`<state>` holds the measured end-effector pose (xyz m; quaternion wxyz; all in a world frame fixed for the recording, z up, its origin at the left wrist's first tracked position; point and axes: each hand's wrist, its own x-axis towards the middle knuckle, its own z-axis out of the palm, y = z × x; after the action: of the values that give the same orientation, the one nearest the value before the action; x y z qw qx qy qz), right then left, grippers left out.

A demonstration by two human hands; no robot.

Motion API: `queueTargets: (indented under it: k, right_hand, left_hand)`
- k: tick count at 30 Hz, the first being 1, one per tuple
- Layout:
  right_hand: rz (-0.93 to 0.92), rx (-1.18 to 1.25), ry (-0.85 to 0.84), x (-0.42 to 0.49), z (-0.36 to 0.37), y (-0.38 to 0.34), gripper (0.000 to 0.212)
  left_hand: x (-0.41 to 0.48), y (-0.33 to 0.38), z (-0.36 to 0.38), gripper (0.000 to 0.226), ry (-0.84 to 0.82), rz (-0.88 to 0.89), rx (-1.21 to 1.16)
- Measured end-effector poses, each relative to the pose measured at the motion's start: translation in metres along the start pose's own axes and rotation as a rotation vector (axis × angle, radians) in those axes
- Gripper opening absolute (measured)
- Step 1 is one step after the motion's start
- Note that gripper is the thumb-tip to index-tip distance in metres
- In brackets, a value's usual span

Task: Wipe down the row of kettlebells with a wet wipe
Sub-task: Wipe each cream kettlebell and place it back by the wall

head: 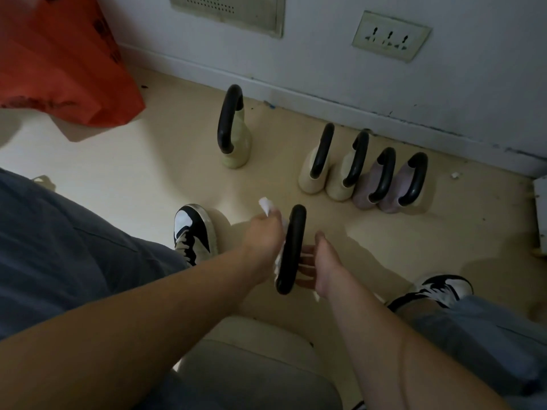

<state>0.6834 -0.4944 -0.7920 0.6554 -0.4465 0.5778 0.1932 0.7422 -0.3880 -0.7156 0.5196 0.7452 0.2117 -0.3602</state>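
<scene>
A kettlebell with a black handle (291,248) stands on the floor between my feet; my hands hide its body. My left hand (263,241) holds a white wet wipe (266,206) against the handle's left side. My right hand (318,266) steadies the kettlebell from the right, its fingers reaching under the handle. Farther back, a tall cream kettlebell (236,143) stands alone. Near the wall is a row of several kettlebells: two cream ones (313,176) and two pale purple ones (393,190), all with black handles.
An orange bag (65,60) hangs at upper left. The wall has a power socket (389,37) and a vent panel (231,10). My shoes (192,232) sit either side of the near kettlebell. A pale stool seat (251,350) is below me.
</scene>
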Motion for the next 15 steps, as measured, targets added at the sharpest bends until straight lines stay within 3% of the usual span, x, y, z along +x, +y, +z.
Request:
queueTargets:
  k: [3,5,7,10,13,15]
  right_hand:
    - [-0.047,-0.009,0.093,0.007,0.006,-0.006,0.060]
    - [-0.069,-0.026,0.088,0.010,0.008,-0.013,0.056]
    - [-0.040,-0.047,0.054,0.014,0.007,-0.020,0.056]
    - [0.050,-0.034,-0.144,0.011,0.005,-0.023,0.060]
    - [0.122,-0.101,-0.217,0.013,0.005,-0.028,0.075]
    - [0.163,-0.017,-0.265,0.014,0.007,-0.037,0.087]
  left_hand:
    - [0.017,0.002,-0.014,0.054,0.022,0.267,0.129]
    - [0.022,-0.019,-0.009,0.065,-0.092,0.165,0.200]
    - [0.018,-0.034,0.004,0.069,-0.235,-0.045,0.115]
    - [0.014,-0.030,0.018,0.052,-0.249,-0.215,-0.128]
    - [0.019,-0.016,0.020,0.039,-0.261,-0.258,-0.277]
    - [0.024,-0.012,0.022,0.032,-0.246,-0.202,-0.219]
